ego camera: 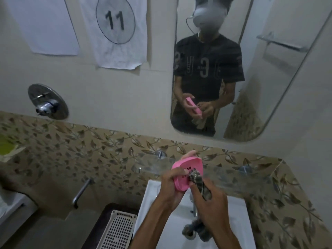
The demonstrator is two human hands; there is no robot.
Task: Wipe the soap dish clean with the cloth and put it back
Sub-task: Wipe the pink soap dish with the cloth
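A pink soap dish (192, 163) with drain slots is held tilted above the white sink (150, 193). My left hand (171, 187) grips its lower left edge, fingertips showing over its far rim. My right hand (208, 198) holds a bunched, patterned grey cloth (195, 177) and presses its tip into the inside of the dish. The cloth's loose end (192, 229) hangs down below my right wrist over the basin.
A glass shelf (233, 175) runs along the leaf-patterned tiles just behind the dish. A chrome tap (193, 203) stands under my hands. A mirror (251, 69) hangs above. A white slotted basket (116, 230) and a wall spout (81, 191) are left of the sink.
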